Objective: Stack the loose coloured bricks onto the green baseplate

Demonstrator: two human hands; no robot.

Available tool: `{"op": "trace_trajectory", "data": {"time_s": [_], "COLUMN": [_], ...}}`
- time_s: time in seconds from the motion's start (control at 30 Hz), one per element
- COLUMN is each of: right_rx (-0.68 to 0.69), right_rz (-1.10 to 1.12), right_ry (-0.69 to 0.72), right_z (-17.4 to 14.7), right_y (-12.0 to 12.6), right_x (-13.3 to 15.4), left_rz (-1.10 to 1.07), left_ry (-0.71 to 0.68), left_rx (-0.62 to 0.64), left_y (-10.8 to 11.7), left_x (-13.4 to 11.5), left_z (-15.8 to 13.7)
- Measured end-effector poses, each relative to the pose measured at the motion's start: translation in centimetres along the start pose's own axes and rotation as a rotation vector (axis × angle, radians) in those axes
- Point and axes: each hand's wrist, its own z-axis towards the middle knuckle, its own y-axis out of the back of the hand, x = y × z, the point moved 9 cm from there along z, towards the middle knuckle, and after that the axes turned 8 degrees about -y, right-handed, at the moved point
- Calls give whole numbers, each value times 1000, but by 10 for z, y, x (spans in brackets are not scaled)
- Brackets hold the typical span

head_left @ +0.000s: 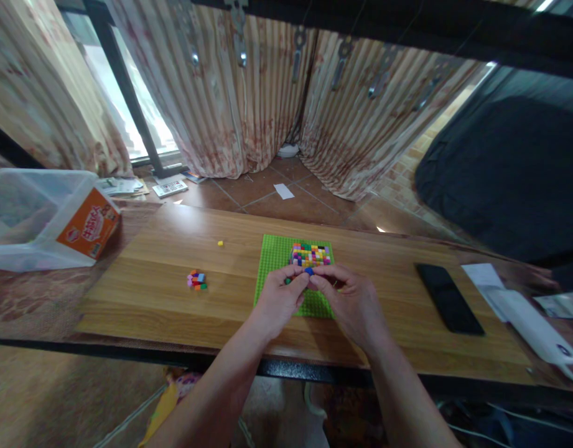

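Both hands meet over the front half of a green studded baseplate on the wooden table. Between their fingertips is a small blue toy brick. My left hand pinches it from the left with thumb and index finger. My right hand grips it from the right the same way. Just beyond the fingers, a block of many-coloured bricks stands on the baseplate's far right part. A bit of green shows by my left fingers; the hands hide what lies beneath them.
A small pile of loose bricks lies left on the table, with a single yellow brick farther back. A black phone and a white box-like object lie right. A clear plastic bin stands far left.
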Motion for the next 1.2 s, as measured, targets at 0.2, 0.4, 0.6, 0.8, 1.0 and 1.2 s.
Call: {"op": "trace_trajectory", "data": {"time_s": [0.2, 0.4, 0.6, 0.8, 1.0, 1.2], "right_rx": [-6, 49, -51, 29, 43, 11], "right_rz": [10, -150, -273, -322, -381, -377], "right_ry": [-4, 102, 146, 230, 279, 282], "right_z": [-2, -4, 3, 1, 0, 0], "right_y": [-1, -1, 28, 23, 11, 10], "right_x": [1, 9, -1, -3, -7, -8], "left_rz": [17, 129, 159, 179, 217, 242], "left_ry": [0, -11, -6, -3, 13, -20], "left_rx": [-2, 9, -57, -52, -23, 31], "left_y": [0, 2, 12, 15, 9, 4], "left_x": [2, 7, 3, 5, 10, 16], "left_z": [0, 2, 1, 3, 0, 1]}}
